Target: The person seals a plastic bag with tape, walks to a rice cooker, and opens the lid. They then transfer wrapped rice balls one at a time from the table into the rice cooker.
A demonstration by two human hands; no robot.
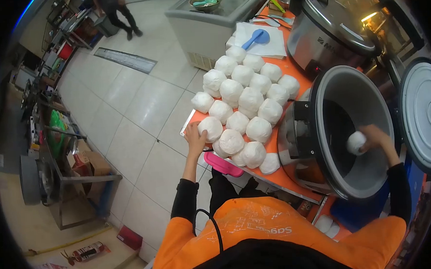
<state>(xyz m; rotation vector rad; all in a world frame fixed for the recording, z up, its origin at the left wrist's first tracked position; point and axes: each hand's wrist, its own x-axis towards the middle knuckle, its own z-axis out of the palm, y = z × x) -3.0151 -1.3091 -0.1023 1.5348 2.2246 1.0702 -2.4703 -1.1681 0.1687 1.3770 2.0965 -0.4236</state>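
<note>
Inside the large open rice cooker (322, 129), my right hand (374, 139) grips a round white bundle (356, 142). The cooker's dark inner bottom shows below it. At the left edge of the orange counter, my left hand (194, 137) is closed around the side of a white wrapped bundle (211, 129) that rests among the others. Many similar bundles (241, 76) are packed together on the counter, some stacked on top of others. They look wrapped in thin white paper; their contents are hidden.
A second rice cooker (329, 28) with its lid down stands behind. The open cooker's round lid (421, 116) is at the right. A blue paddle (256, 37) lies on white paper. A pink plastic item (224, 164) sits by the counter edge. Another person (116, 13) stands far off.
</note>
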